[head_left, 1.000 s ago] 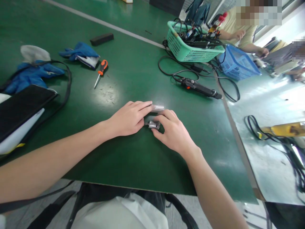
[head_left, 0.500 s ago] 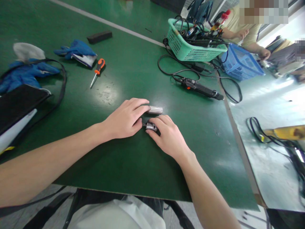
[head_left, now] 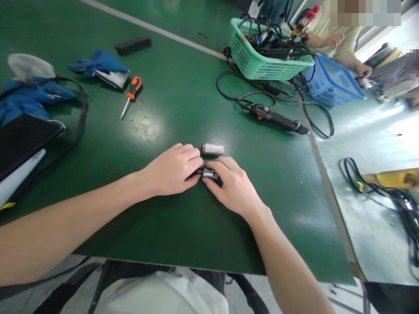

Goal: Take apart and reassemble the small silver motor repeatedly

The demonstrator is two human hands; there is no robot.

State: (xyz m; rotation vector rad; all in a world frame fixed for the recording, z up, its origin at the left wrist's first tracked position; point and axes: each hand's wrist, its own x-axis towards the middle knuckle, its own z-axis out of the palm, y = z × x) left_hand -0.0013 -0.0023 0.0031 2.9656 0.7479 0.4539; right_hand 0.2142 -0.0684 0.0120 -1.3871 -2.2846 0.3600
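Low over the green table (head_left: 183, 231), my right hand (head_left: 234, 183) pinches a short metal cylinder (head_left: 209, 173) with a dark slot in its side. My left hand (head_left: 176, 170) is closed at the cylinder's left end, thumb and fingers around a small dark part (head_left: 198, 171) that meets it. Most of that small part is hidden by the fingers. Just beyond both hands a second, brighter metal cylinder (head_left: 212, 149) lies on its side, apart from the right fingers and close to the left knuckles.
An orange-black screwdriver (head_left: 132, 96), blue gloves (head_left: 101, 65) and a dark block (head_left: 133, 45) lie at the left back. A black power screwdriver (head_left: 278, 118) rests at the right, its cord near a green basket (head_left: 271, 69) of tools. A person sits behind the blue basket (head_left: 334, 83).
My left fingers have drawn back from the bright cylinder and curled in around the small dark part. My right hand keeps its hold on the slotted cylinder.
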